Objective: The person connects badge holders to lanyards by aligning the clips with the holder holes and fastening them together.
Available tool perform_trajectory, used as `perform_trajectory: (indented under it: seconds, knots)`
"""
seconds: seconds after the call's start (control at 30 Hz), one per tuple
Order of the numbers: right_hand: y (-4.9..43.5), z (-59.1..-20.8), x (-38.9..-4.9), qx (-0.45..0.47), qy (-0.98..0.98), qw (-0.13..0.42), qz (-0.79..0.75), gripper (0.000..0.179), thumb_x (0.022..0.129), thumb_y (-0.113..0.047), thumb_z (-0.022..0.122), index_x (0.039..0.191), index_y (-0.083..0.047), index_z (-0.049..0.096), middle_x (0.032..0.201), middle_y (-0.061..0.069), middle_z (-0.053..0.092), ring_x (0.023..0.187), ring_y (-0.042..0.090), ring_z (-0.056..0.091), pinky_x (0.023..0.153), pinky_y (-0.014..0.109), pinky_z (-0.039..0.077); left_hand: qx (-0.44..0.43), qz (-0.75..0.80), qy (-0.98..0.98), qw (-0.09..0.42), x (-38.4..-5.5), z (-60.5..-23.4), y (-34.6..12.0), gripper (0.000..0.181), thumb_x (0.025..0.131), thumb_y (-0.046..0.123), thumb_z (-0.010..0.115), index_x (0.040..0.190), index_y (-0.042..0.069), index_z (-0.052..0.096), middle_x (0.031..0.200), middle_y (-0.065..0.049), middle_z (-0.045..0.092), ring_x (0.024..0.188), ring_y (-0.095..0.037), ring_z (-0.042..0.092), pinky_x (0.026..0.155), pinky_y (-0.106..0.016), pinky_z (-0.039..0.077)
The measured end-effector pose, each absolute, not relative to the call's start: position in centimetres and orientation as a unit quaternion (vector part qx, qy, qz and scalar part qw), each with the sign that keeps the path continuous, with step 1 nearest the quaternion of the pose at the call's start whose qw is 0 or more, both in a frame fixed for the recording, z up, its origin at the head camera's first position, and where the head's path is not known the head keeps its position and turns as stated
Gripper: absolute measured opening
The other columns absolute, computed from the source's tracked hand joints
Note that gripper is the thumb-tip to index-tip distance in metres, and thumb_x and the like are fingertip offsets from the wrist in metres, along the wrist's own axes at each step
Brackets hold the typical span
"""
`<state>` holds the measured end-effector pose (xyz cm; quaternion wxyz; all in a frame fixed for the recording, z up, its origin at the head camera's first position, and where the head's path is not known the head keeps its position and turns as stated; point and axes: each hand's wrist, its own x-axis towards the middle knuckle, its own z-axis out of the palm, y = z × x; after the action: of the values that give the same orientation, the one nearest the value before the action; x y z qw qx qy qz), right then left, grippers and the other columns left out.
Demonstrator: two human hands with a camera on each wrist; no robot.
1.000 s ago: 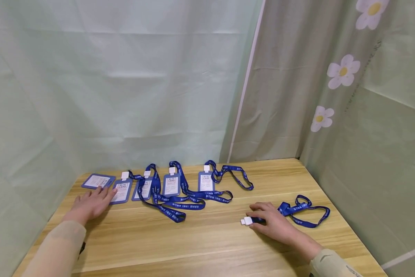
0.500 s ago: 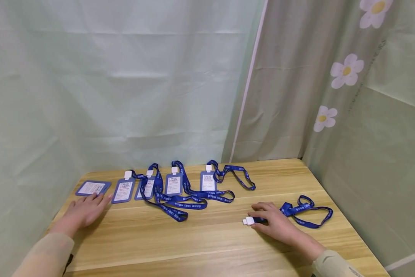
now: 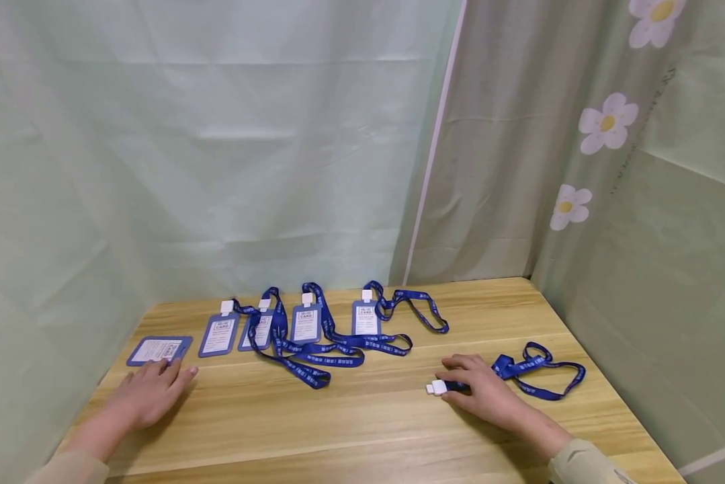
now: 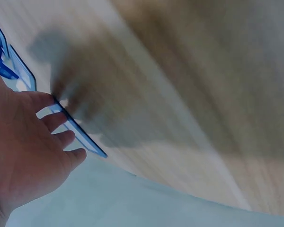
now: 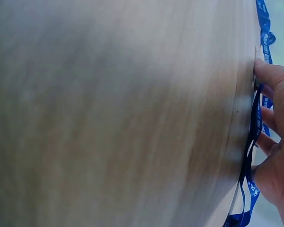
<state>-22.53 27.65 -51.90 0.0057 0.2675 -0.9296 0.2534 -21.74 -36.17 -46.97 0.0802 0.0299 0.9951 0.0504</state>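
A loose blue badge holder (image 3: 156, 351) with no strap lies at the table's left side in the head view. My left hand (image 3: 146, 395) rests its fingertips on its near edge, fingers extended; the left wrist view shows these fingers (image 4: 55, 121) lying over the holder (image 4: 83, 134). My right hand (image 3: 486, 390), at the right, holds a blue lanyard (image 3: 534, 366) between thumb and fingers near its white clip (image 3: 438, 387). The lanyard's loop spreads out behind that hand. In the right wrist view the strap (image 5: 255, 127) runs past the fingers.
Several blue badge holders with lanyards stand in a row along the back: one badge (image 3: 219, 336) is nearest the loose holder, another badge (image 3: 366, 318) farthest right. Their straps (image 3: 314, 359) overlap on the wooden table (image 3: 314, 430). A curtain (image 3: 247, 168) hangs behind.
The loose badge holder has slid left and nearer to me along with my left hand, away from the adjacent badge. My right hand and its lanyard stay in place.
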Motion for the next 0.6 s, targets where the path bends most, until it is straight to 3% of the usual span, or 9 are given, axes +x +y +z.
perform_trajectory:
  seconds: [0.3, 0.6]
  knots:
    - [27.7, -52.0, -22.5, 0.262, -0.93, 0.004, 0.259, 0.043, 0.094, -0.04, 0.075, 0.133, -0.022, 0.071, 0.146, 0.003, 0.057, 0.138, 0.031, 0.045, 0.109, 0.059, 0.04, 0.056, 0.055, 0.996, 0.048, -19.2, -48.0, -33.2, 0.088, 0.106, 0.062, 0.032, 0.14, -0.017, 0.049, 0.131, -0.044, 0.046, 0.118, -0.064, 0.047, 0.094, -0.073, 0.042]
    - [27.8, -52.0, -22.6, 0.254, -0.933, -0.003, 0.254, 0.043, 0.094, -0.04, 0.075, 0.134, -0.023, 0.07, 0.147, 0.001, 0.056, 0.138, 0.028, 0.044, 0.11, 0.057, 0.041, 0.06, 0.049, 0.995, 0.058, -17.3, -47.5, -29.7, 0.091, 0.104, 0.067, 0.035, 0.14, -0.014, 0.051, 0.125, -0.035, 0.053, 0.113, -0.056, 0.055, 0.092, -0.069, 0.046]
